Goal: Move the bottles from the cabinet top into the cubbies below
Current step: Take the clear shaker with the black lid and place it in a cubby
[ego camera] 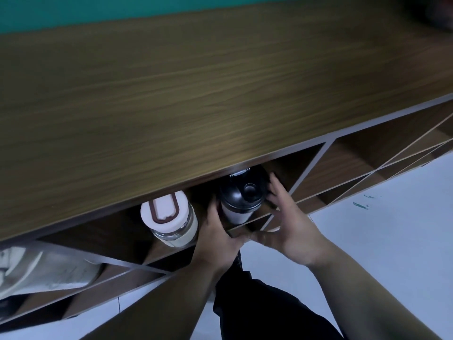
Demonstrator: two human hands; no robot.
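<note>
A black-lidded shaker bottle (241, 200) with a pale body stands in a diamond-shaped cubby just under the wooden cabinet top (196, 94). My left hand (217, 233) presses against its left side and my right hand (289, 217) cups its right side, fingers spread. To the left, in the neighbouring cubby, stands a clear glass bottle (171, 219) with a white lid and a brown loop handle. No bottle shows on the visible stretch of the cabinet top.
More diamond cubbies (343, 163) run to the right. A pale bag-like thing (44, 268) fills a cubby at the lower left. White floor (392, 229) lies below, with small green marks. My dark trousers (257, 305) are under my arms.
</note>
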